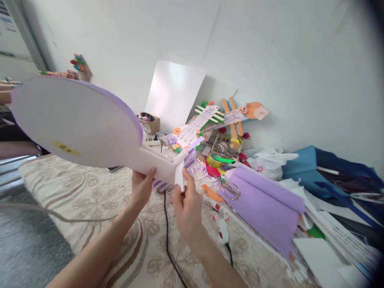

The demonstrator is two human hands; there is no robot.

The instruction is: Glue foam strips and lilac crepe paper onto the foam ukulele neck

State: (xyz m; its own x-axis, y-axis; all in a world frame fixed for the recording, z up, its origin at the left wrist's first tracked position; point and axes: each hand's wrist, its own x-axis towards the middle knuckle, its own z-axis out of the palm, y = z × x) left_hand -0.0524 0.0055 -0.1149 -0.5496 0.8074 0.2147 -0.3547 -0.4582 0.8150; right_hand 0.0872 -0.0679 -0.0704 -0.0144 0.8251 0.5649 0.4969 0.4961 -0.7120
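Observation:
A large white cardboard lute (pixel 78 124) with an oval body and a purple paper edge stretches across the left and centre, its flat face toward me. Yellow tape with writing sticks on its lower body. My left hand (pixel 142 186) is closed on the neck from below, thumb on the white face. At the neck's end, my right hand (pixel 189 208) pinches a narrow white board strip (pixel 180 176) between thumb and fingers. The strip touches the neck there. Purple pegs (pixel 160 185) stick out below the neck, partly hidden by it.
Decorated paper lutes (pixel 204 124) lean against the wall. On the patterned tablecloth (pixel 93 186) lie gold scissors (pixel 229 189), purple paper (pixel 264 204), a white glue gun (pixel 222 230) and a black cord (pixel 166 224). A blue bag (pixel 312 164) stands right. Another person's arm (pixel 4 97) shows far left.

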